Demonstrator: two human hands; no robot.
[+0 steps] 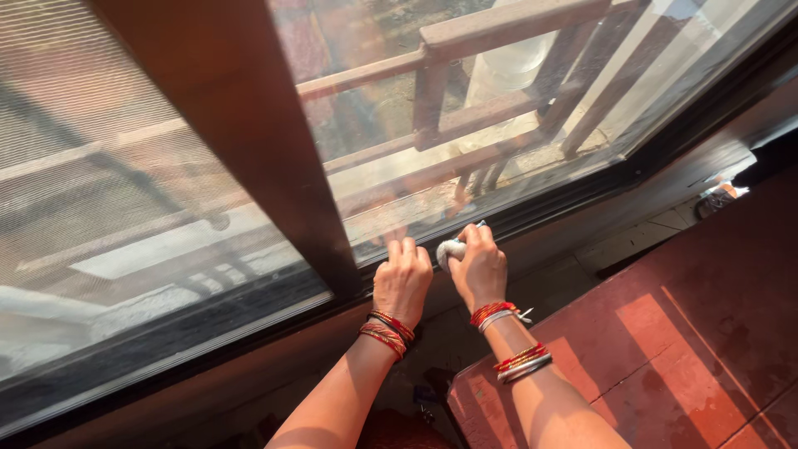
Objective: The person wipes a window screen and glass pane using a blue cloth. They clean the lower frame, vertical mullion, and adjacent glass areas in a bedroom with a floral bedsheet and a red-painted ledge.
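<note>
The right hand (480, 270) grips a small white crumpled cloth wad (450, 250) against the dusty glass pane (432, 125), at twelve o'clock from the wrists; it looks soft, light, best pinched whole. The left hand (402, 278) curls, knuckles bent, on the dark window frame (274, 175).

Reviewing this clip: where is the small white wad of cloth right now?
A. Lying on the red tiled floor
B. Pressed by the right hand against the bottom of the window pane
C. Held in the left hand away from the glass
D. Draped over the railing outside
B: the right hand grips the small white wad of cloth at the lower edge of the glass window pane, beside the left hand on the dark frame.
</note>
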